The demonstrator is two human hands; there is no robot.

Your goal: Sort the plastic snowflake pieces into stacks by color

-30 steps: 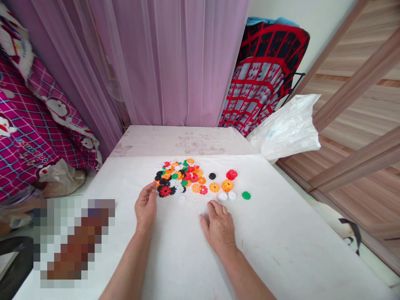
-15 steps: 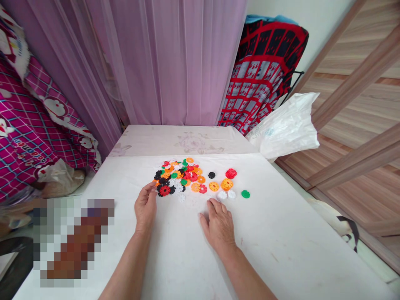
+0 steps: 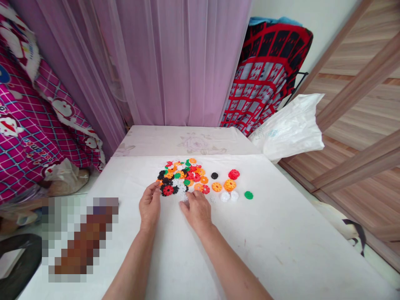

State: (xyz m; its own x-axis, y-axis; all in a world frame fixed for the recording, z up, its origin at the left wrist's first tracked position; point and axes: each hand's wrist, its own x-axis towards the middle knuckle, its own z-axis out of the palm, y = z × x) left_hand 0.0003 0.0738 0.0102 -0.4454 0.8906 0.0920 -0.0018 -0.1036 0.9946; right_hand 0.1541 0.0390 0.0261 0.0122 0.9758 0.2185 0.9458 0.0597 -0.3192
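A mixed pile of flower-shaped plastic discs point(image 3: 177, 176) lies on the white-covered table, in red, orange, black, white and green. At the pile's left edge is my left hand point(image 3: 150, 205), thumb and fingertips drawn together; anything between them is too small to make out. My right hand point(image 3: 197, 209) rests at the pile's front edge, thumb and index apart, fingertips at a loose white disc point(image 3: 184, 197) that they partly cover. Just right of this hand lies a single white disc point(image 3: 213, 199).
Sorted by colour to the right are a black disc point(image 3: 214, 176), a red stack point(image 3: 233, 174), orange discs point(image 3: 230, 185), white discs point(image 3: 225, 196) and a green disc point(image 3: 248, 195). A white plastic bag point(image 3: 290, 129) stands by the table's far right corner.
My right hand has moved left, from beside the white stacks to the front of the pile, uncovering a single white disc. My left hand stays at the pile's left edge.
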